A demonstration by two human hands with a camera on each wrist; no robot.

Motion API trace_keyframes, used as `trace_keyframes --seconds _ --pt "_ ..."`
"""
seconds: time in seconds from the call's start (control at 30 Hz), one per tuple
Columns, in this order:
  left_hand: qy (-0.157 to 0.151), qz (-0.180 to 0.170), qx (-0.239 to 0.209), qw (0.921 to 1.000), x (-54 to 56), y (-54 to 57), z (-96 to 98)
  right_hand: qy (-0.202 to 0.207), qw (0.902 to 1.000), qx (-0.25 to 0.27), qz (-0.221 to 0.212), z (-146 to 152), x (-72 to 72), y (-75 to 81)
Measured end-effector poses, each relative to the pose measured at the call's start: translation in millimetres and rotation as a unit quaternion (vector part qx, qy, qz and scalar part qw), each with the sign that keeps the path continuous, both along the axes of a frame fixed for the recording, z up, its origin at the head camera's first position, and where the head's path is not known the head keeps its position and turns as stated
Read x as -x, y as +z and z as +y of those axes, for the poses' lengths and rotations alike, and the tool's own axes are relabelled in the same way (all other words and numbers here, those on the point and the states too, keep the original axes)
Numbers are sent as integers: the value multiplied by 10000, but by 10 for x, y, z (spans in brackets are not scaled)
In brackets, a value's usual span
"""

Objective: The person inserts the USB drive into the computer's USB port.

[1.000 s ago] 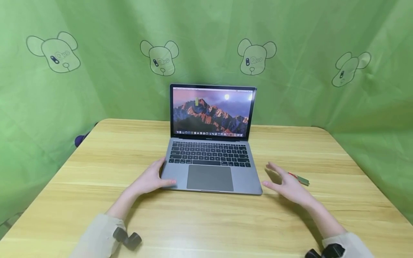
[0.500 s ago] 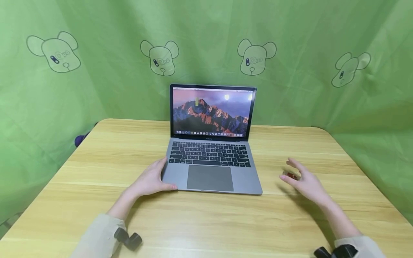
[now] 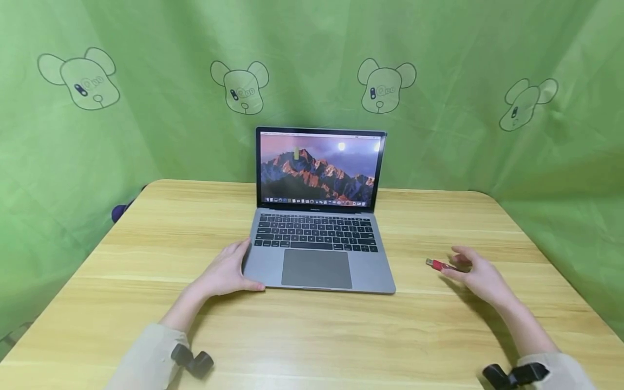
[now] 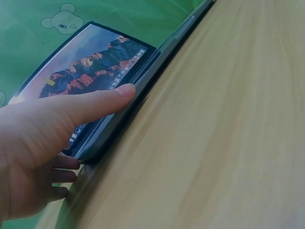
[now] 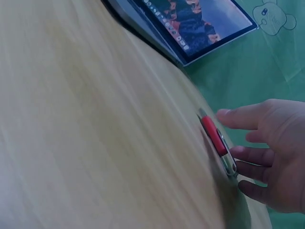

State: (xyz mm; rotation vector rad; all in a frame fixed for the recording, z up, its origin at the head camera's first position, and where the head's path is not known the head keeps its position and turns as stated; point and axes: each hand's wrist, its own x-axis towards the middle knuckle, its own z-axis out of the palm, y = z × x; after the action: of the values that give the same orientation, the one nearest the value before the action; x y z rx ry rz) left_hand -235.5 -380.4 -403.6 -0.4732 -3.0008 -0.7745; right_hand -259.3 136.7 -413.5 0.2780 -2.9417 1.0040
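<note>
A grey laptop (image 3: 317, 268) stands with its lid up and its screen lit, showing a mountain picture. My left hand (image 3: 225, 273) holds its front left corner, thumb along the front edge and fingers at the left side; the left wrist view shows this thumb (image 4: 102, 102) reaching over the edge. To the right of the laptop, a red USB stick (image 3: 439, 265) with a metal swivel cover lies on the table, plug toward the laptop. My right hand (image 3: 480, 275) is over its far end, thumb and fingers spread around it. In the right wrist view a gap shows between thumb and USB stick (image 5: 213, 136).
The light wooden table (image 3: 312, 336) has rounded back corners. Behind it hangs a green curtain (image 3: 312, 32) with printed bear heads. A dark purple object (image 3: 118, 213) shows beyond the table's left edge. Both wrists carry black cameras.
My right hand has moved right, away from the laptop's side to the USB stick, whose red body and plug now show. My left hand has stayed at the laptop's corner.
</note>
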Motion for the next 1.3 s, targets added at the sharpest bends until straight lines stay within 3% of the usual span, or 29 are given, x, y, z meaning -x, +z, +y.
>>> trace_keyframes --seconds 0.53,1.07,1.3 --pt "34 240 538 9983 22 -42 -54 158 9964 -725 410 19 80 -116" --pt "-133 729 1568 9849 31 -24 -80 276 9947 -847 504 -26 97 -105" --pt "-219 729 1798 9808 35 -1 -91 248 9957 -757 466 -41 124 -72"
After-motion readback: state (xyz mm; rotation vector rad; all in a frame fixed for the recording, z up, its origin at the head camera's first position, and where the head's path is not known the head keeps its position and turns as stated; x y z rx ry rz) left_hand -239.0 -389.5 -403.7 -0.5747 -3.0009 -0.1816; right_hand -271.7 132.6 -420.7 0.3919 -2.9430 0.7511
